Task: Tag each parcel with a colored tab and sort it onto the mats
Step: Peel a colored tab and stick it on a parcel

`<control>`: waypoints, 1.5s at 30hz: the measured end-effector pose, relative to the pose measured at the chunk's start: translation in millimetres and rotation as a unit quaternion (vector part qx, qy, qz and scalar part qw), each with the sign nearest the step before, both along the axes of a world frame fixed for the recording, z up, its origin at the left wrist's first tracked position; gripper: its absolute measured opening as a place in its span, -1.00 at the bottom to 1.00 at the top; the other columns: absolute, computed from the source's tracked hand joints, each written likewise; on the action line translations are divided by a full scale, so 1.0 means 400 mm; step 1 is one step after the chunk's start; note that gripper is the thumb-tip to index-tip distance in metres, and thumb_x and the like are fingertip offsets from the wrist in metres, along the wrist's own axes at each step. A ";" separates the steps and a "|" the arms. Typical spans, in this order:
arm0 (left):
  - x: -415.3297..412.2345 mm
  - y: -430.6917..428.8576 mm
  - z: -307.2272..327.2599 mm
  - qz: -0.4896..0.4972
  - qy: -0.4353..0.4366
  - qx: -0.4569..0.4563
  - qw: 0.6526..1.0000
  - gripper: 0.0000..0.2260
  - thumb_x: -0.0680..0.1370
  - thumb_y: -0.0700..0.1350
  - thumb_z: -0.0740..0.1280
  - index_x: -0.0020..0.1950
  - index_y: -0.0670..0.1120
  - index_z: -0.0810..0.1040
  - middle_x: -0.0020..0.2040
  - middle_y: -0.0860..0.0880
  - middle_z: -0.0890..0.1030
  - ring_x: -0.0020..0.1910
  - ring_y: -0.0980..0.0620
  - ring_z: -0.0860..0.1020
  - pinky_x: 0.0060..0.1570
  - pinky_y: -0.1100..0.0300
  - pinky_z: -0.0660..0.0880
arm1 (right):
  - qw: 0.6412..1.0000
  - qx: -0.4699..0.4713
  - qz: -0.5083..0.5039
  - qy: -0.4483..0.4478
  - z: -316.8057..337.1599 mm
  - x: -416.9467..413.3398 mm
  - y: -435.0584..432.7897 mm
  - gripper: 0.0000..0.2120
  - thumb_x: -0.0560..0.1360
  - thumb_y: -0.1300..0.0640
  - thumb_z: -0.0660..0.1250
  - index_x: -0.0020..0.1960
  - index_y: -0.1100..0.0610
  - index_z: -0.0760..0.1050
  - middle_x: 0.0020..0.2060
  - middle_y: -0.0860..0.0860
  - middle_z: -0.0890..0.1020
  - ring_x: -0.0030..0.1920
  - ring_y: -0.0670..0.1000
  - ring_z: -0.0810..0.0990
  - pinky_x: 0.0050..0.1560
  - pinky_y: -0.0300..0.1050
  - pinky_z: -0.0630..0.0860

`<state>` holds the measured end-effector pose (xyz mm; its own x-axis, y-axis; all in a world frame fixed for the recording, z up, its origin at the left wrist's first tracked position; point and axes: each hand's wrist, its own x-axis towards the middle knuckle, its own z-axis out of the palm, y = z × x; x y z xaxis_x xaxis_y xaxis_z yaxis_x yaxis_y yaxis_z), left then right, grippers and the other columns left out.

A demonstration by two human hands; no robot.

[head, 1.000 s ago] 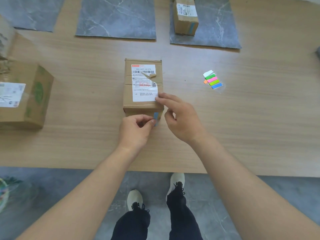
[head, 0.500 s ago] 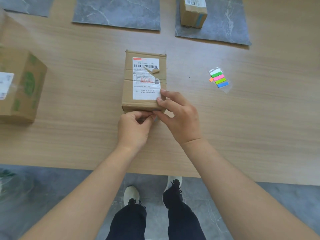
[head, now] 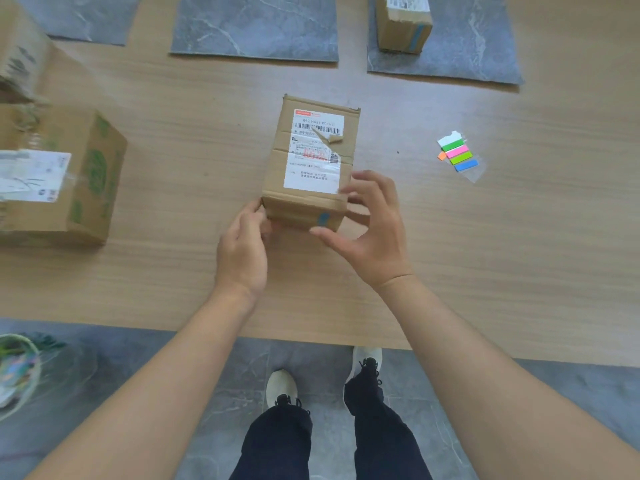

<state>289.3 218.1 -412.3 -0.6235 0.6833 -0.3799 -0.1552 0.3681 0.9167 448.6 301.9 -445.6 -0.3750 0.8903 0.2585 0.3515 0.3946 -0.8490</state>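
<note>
Both hands have slid apart to the near corners of the parcel (head: 311, 157), baring a blue tab (head: 323, 218) stuck on its near face. Left hand (head: 242, 247) curls on the left corner; right hand (head: 375, 233) wraps the right one, thumb just under the tab. The parcel sits mid-worktop (head: 485, 258). A tab pad (head: 459, 155) lies well to its right. Farther off, a second parcel (head: 403, 26) stands on the right mat (head: 485, 57).

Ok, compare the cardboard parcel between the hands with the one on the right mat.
The near brown cardboard parcel rests on bare wooden table; the far parcel sits on the grey mat. The near one is whole in view, the far one cropped. Both are marked blue.
</note>
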 end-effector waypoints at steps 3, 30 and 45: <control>-0.014 0.009 0.024 -0.022 0.010 -0.068 0.997 -0.65 0.46 0.23 0.03 -0.12 0.37 0.62 -0.07 -0.03 0.70 0.07 -0.02 0.62 0.14 0.06 0.51 | 0.956 -0.230 -0.102 0.148 0.033 -0.024 -0.020 -0.60 0.57 -0.12 0.38 0.37 -0.14 0.40 0.30 -0.11 0.54 0.23 -0.06 0.61 0.24 -0.03 0.59; 0.038 0.260 0.525 -0.155 -0.041 0.127 0.979 -0.63 0.67 0.08 0.05 0.29 0.04 0.56 0.06 0.11 0.68 0.03 0.10 0.63 0.03 0.20 0.53 | 0.938 -0.205 -0.142 0.241 0.532 0.006 0.144 -0.64 0.71 -0.08 0.10 0.30 -0.01 0.60 0.16 -0.15 0.70 0.24 -0.13 0.61 0.34 -0.06 0.50; 0.252 0.831 0.439 -0.175 -0.018 0.117 0.977 -0.67 0.68 0.05 0.08 0.27 0.00 0.57 0.13 0.14 0.66 -0.05 0.30 0.62 -0.07 0.38 0.53 | 0.946 -0.200 -0.153 0.205 0.436 0.171 0.724 -0.71 0.61 -0.09 0.16 0.24 -0.16 0.57 0.20 -0.12 0.64 0.26 -0.14 0.56 0.32 -0.03 0.49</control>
<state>390.0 550.6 -236.5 -0.3253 0.9229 -0.2060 -0.0912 0.1861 0.9783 516.9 591.5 -271.4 -0.0244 0.9982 -0.0549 0.0066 -0.0548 -0.9985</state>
